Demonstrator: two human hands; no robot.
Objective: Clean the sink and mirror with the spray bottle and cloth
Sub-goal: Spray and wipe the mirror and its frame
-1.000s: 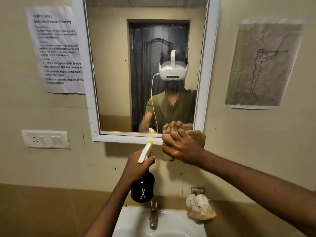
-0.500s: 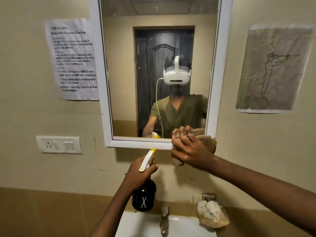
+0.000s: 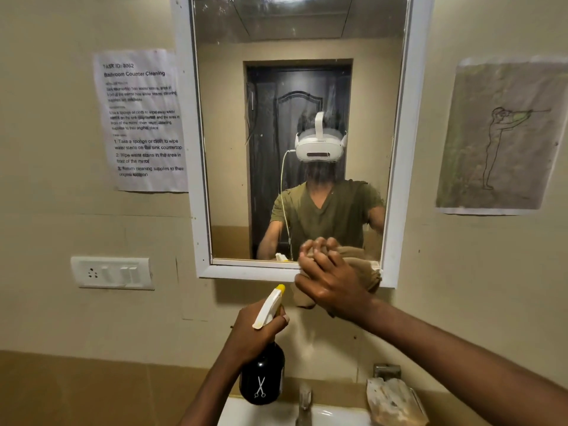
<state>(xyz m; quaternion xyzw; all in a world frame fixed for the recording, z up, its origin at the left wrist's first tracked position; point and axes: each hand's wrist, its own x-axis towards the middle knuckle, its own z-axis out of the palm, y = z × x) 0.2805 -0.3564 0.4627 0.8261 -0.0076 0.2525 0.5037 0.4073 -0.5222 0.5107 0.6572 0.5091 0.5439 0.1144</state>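
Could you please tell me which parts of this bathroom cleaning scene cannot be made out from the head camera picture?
- White sink basin: cut off by the bottom edge; only its back rim shows.
- Brown cloth: mostly hidden under the right hand.
- Trigger of the black spray bottle with white and yellow nozzle: covered by the left hand.
- White-framed mirror: top cut off by the frame edge.
- Printed paper notice: small text blurred.
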